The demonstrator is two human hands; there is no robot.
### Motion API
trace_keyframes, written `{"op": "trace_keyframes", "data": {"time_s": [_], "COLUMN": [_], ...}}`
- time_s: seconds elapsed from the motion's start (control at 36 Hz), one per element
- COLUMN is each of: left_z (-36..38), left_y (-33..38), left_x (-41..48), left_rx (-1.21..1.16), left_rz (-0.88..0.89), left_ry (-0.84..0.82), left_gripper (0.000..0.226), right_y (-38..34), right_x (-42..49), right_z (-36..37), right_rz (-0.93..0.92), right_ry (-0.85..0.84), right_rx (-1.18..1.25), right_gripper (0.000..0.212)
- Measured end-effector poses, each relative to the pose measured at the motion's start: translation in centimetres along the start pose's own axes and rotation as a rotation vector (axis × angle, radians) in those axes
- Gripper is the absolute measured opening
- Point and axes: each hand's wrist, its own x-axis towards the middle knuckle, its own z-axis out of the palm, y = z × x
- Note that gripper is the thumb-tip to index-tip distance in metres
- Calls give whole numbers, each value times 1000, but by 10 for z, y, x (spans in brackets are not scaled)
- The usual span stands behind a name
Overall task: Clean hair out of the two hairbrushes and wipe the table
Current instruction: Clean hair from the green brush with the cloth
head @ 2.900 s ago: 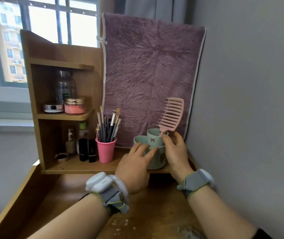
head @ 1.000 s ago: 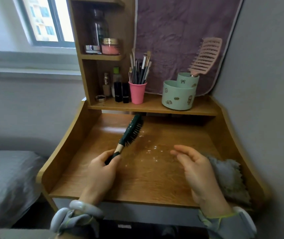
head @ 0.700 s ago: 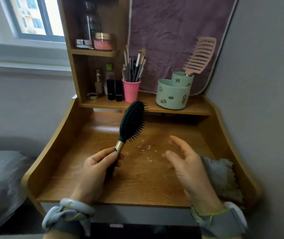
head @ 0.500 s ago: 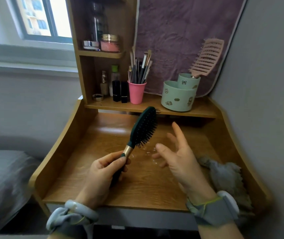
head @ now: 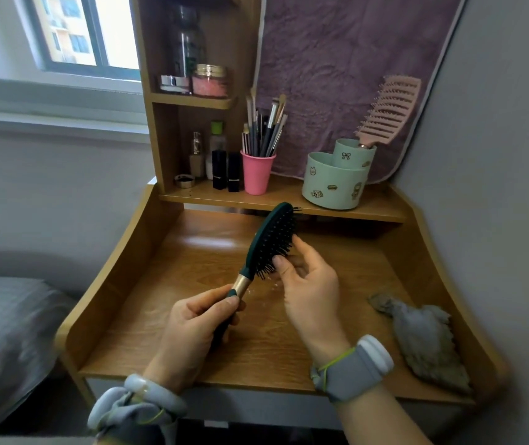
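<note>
My left hand (head: 192, 329) grips the handle of a dark green oval hairbrush (head: 271, 242), held tilted above the wooden table (head: 167, 284) with its bristles facing right. My right hand (head: 308, 284) is at the bristles, thumb and fingertips touching them near the lower part of the head; whether it pinches hair I cannot tell. A pink vented hairbrush (head: 388, 110) stands handle-down in a mint green holder (head: 334, 181) on the shelf. A grey cloth (head: 423, 338) lies crumpled on the table at the right. Small white specks (head: 276, 285) dot the table under my hands.
A pink cup of makeup brushes (head: 256, 175), small bottles and lipsticks (head: 218, 162) stand on the shelf. Jars (head: 208, 80) sit on the upper shelf. A purple towel (head: 337, 59) hangs behind. The table has raised side walls; a grey wall is close on the right.
The pink brush was left in the holder. My left hand picked up the green brush and raised it; my right hand moved in from the table to touch its bristles.
</note>
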Motion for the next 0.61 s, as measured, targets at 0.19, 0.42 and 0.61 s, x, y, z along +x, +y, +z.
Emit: {"op": "trace_keyframes", "data": {"time_s": [0.19, 0.42, 0.61], "left_z": [0, 0, 0], "left_y": [-2, -2, -1], "left_x": [0, 1, 1], "left_rx": [28, -48, -51], "left_rz": [10, 39, 52], "left_ry": [1, 26, 57], "left_gripper": [34, 36, 37], "right_y": [-4, -16, -22], "right_x": [2, 12, 10], "right_z": [-4, -27, -56], "right_rz": [-87, 18, 20], "right_ry": [17, -82, -128], "right_rx": [-69, -32, -34], "right_gripper": [25, 18, 13]}}
